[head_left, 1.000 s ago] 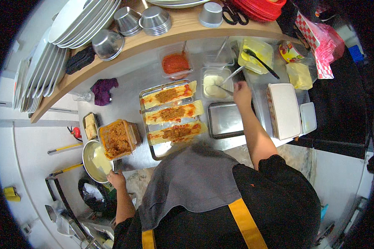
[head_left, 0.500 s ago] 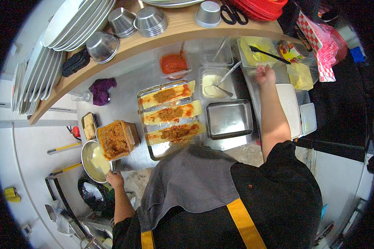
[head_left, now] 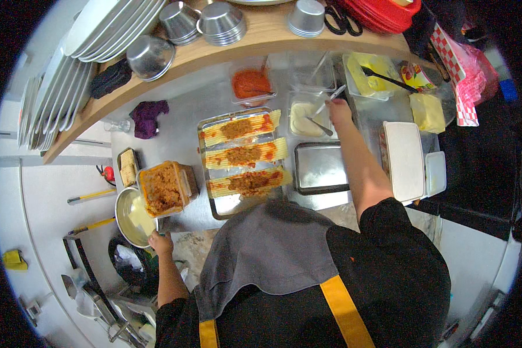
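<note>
My right hand [head_left: 340,111] closes around the handle of a spoon [head_left: 320,124], whose bowl end lies in a clear container of white cream [head_left: 300,118]. My left hand [head_left: 161,242] grips the rim of a metal bowl [head_left: 134,227] with a pale yellow content, at the table's left front edge. Beside that bowl is a plastic tub of brown ground filling [head_left: 163,190]. In the middle, a metal tray [head_left: 217,210] carries three rows of ridged yellow pasta sheets [head_left: 214,159], topped with red sauce and brown filling. An unfilled metal tray [head_left: 322,168] lies below my right wrist.
Red sauce [head_left: 250,84] fills a container behind the pasta. A purple cloth [head_left: 148,119] lies at the left. A white-lidded box [head_left: 405,162] and a yellow-lined container [head_left: 368,78] with a black utensil stand right. Above, a wooden shelf [head_left: 267,49] holds plates, metal cups and scissors.
My right hand has moved left, from beside the yellow-lined container to the spoon in the white cream, and taken hold of its handle. My left hand stays at the metal bowl.
</note>
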Tool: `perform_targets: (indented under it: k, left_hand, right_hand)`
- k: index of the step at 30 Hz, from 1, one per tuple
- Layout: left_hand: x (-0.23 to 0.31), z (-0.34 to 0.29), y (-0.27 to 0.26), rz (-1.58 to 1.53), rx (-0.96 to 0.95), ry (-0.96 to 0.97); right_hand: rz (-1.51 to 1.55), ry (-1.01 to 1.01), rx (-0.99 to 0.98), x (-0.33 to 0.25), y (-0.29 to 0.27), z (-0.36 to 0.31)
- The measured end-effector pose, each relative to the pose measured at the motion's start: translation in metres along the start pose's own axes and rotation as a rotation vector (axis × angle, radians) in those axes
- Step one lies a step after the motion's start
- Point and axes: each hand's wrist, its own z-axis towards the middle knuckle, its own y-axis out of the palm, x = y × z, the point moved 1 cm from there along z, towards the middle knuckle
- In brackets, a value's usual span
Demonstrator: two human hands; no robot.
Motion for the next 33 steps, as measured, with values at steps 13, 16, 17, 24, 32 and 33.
perform_targets:
  k: [13, 16, 17, 24, 32, 33]
  left_hand:
    - [0.027, -0.003, -0.024, -0.040, -0.163, -0.224]
    - [0.026, -0.005, -0.022, -0.040, -0.138, -0.252]
    - [0.024, -0.004, -0.021, -0.059, -0.144, -0.222]
    - [0.015, -0.003, -0.015, -0.066, -0.161, -0.174]
    - [0.025, -0.004, -0.023, -0.080, -0.145, -0.192]
    - [0.025, -0.004, -0.024, -0.095, -0.145, -0.194]
  right_hand:
    - [-1.058, -0.372, -0.388, -0.011, -0.008, -0.072]
    - [-1.164, -0.378, -0.412, -0.005, -0.001, -0.062]
    - [-1.092, -0.397, -0.323, -0.005, -0.002, -0.061]
    - [-0.456, -0.451, 0.214, -0.009, -0.015, -0.070]
    - [-0.090, -0.069, -0.064, 0.041, 0.022, -0.063]
    - [0.034, -0.050, -0.118, 0.044, 0.023, -0.062]
